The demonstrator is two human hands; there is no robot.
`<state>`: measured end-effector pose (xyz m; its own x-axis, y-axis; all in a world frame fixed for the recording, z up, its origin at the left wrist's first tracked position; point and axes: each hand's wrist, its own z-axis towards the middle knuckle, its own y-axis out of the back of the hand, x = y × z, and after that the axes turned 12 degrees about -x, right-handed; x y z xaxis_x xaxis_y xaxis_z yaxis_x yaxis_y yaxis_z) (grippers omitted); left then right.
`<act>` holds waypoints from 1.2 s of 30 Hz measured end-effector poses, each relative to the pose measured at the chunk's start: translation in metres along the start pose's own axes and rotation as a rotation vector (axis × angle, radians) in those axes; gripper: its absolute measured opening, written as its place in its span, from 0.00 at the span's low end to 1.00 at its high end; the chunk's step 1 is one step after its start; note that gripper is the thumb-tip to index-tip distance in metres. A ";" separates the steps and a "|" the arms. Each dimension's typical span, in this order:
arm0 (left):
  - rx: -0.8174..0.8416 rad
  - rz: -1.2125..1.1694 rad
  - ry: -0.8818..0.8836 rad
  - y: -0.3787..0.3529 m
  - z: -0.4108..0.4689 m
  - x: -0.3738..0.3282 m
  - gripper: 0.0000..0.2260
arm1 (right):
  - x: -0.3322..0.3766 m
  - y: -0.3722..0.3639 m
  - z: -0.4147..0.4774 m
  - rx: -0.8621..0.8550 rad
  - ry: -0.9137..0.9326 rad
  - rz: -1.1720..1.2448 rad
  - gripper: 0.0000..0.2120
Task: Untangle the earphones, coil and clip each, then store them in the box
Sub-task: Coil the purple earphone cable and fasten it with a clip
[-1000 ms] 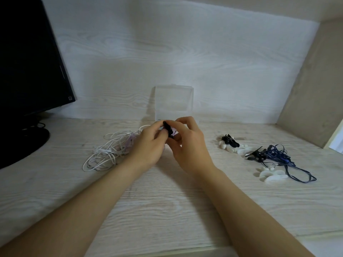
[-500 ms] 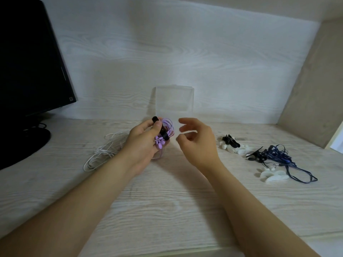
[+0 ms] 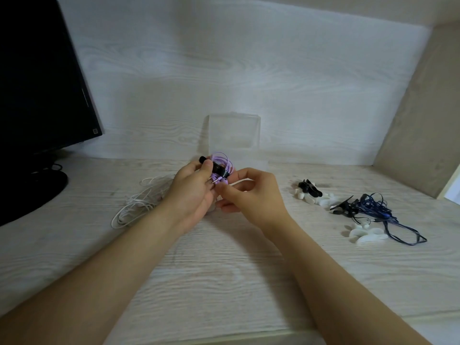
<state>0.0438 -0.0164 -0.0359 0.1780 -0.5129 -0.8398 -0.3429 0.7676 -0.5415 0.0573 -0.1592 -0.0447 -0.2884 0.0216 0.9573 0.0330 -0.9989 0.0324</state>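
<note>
My left hand (image 3: 191,192) holds a coiled purple earphone (image 3: 222,161) with a black clip (image 3: 216,168) clamped across the coil. My right hand (image 3: 251,195) is right beside it, thumb and forefinger pinching at the coil's lower end near the plug and earbuds. A clear plastic box (image 3: 234,131) stands with its lid up against the back wall, just behind my hands. A loose white earphone (image 3: 139,202) lies tangled on the desk to the left. A dark blue earphone (image 3: 380,210) lies tangled at the right.
A black monitor (image 3: 42,83) and its round stand fill the left side. Spare black clips (image 3: 310,189) and white clips (image 3: 367,234) lie on the desk right of my hands. A beige side wall (image 3: 423,120) closes the right.
Both hands were together on the coil and clip, then my right hand came off and opened. Now it has moved back in and pinches the coil's lower end.
</note>
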 end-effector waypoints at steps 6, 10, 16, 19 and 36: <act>0.019 -0.060 0.037 0.000 -0.004 -0.004 0.15 | 0.000 0.002 0.004 -0.012 -0.092 0.070 0.11; 0.015 -0.042 0.026 0.003 -0.003 -0.005 0.14 | 0.000 0.006 0.007 -0.052 -0.131 0.160 0.09; 0.043 0.061 0.031 0.005 -0.002 -0.002 0.11 | -0.003 0.009 0.010 -0.063 -0.087 0.228 0.09; 0.080 0.110 0.044 0.007 0.000 -0.003 0.11 | -0.005 0.011 0.012 -0.100 -0.088 0.230 0.15; 0.142 0.317 -0.209 0.005 -0.003 0.009 0.10 | -0.019 0.000 0.014 -0.142 0.178 -0.153 0.21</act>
<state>0.0405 -0.0182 -0.0458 0.2722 -0.1645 -0.9481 -0.2830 0.9280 -0.2423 0.0766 -0.1591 -0.0588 -0.4441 0.1773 0.8782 -0.1545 -0.9807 0.1199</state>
